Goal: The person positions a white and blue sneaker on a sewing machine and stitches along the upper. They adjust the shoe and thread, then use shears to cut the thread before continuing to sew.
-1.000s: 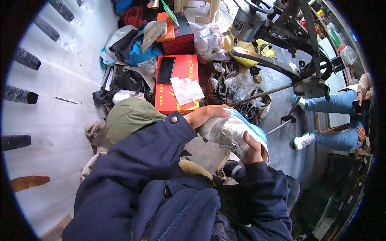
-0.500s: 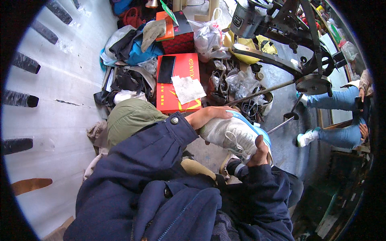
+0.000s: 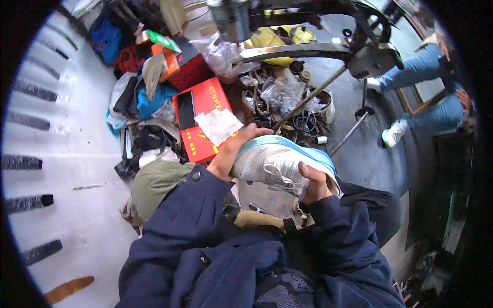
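Note:
A white mesh sneaker [image 3: 275, 161] with laces and a light blue band along its sole edge [image 3: 313, 154] lies on its side in my grip. My left hand [image 3: 233, 154] holds the shoe's left end, its fingers reaching along the upper edge. My right hand [image 3: 316, 187] grips the right end, thumb on the upper beside the laces. Beyond the shoe, a red box [image 3: 206, 146] carries a black phone [image 3: 186, 108] and a pale scrap [image 3: 218, 124].
A black cast machine [image 3: 372, 61] with long rods stands at upper right. Another person's jeans legs [image 3: 431, 113] are at right. Piles of cloth [image 3: 123, 97], plastic bags [image 3: 218, 54] and tangled odds and ends crowd the floor ahead. A green cushion [image 3: 156, 187] sits beside my left arm.
My left hand has shifted up and left, its fingers reaching higher on the shoe, which has risen slightly. The whole view has also shifted, with the background appearing tilted.

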Motion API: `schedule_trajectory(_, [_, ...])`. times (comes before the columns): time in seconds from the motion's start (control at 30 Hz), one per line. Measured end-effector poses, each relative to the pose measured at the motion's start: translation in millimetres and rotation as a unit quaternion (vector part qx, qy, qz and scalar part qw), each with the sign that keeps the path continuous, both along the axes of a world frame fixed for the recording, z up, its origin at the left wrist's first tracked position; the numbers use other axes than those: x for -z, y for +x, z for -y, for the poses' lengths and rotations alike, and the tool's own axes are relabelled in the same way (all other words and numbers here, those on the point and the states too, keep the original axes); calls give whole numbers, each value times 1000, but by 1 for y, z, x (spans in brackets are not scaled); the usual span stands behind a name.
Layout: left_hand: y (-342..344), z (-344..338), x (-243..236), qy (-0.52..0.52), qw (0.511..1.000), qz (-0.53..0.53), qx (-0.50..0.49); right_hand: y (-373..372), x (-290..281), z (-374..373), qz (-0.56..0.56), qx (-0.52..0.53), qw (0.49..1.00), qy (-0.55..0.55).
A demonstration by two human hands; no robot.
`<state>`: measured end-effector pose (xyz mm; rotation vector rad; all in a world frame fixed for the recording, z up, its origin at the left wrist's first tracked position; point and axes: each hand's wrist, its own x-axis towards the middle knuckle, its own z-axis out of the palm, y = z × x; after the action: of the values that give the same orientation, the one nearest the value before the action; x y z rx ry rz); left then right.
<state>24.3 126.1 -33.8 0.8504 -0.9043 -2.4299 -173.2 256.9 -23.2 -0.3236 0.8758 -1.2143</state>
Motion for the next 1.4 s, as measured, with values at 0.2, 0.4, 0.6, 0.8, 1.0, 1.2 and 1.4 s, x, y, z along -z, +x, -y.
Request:
schedule_trajectory(0.2, [-2, -22, -21, -203, 975, -4, -93, -25, -11, 13, 107, 45, 993, 11])
schedule_trajectory(0.4, [5, -23, -27, -507, 851, 134, 4, -25, -9, 12, 102, 65, 993, 3])
schedule_trajectory(0.6, [6, -20, -26, -500, 849, 166, 50, -25, -1, 7, 114, 59, 992, 17])
schedule_trajectory(0.8, [8, -22, -26, -507, 844, 157, 76, -24, 9, 6, 68, 33, 997, -21])
schedule_trajectory(1.0, [14, -19, -36, -546, 822, 144, 74, -25, 8, 8, 59, 30, 998, -22])
schedule_trajectory(1.2, [31, -12, -48, -577, 782, 214, 96, -20, 5, 18, 102, 18, 995, 3])
schedule_trajectory(1.4, [45, -4, -53, -689, 695, 194, 61, -9, -7, 17, 124, 1, 991, -47])
